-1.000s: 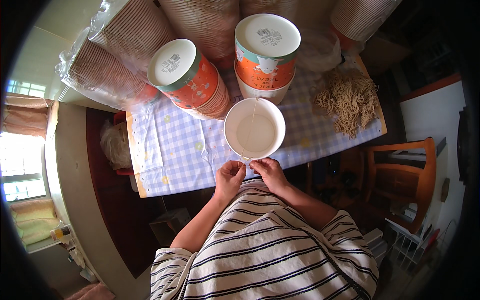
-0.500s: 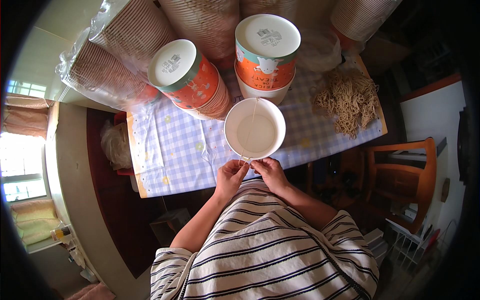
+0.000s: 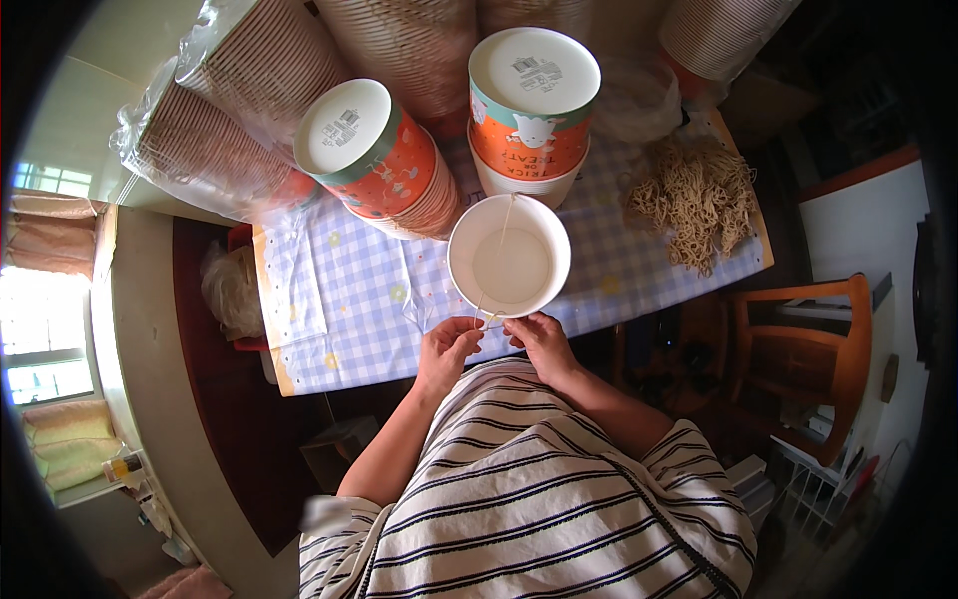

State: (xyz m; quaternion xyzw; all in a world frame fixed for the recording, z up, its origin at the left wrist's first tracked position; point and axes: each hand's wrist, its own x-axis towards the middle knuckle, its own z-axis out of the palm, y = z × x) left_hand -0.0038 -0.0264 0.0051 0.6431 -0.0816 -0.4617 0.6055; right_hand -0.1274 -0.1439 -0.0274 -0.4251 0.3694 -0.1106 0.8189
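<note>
A white paper bucket [image 3: 464,250] stands mouth up at the table's near edge, its white inside facing me. A thin tan cord [image 3: 503,250] runs across its mouth from the far rim to the near rim. Just outside the near rim, my left hand [image 3: 449,351] pinches the cord between thumb and fingers. My right hand [image 3: 542,349] is closed at the rim's right side, its fingertips on the cord's other part, where a small loop shows between the hands. Whether the cord is knotted there is too small to tell.
Orange-and-green bucket stacks stand upside down behind, one at left [image 3: 384,160] and one at centre [image 3: 534,110]. Bagged stacks [image 3: 259,80] line the wall. A pile of tan cords [image 3: 694,205] lies on the checkered tablecloth [image 3: 369,339] at right. A wooden chair [image 3: 798,349] stands to the right.
My left hand has moved a little left, away from my right hand, drawing the cord and widening the gap between them. The bucket stays in place.
</note>
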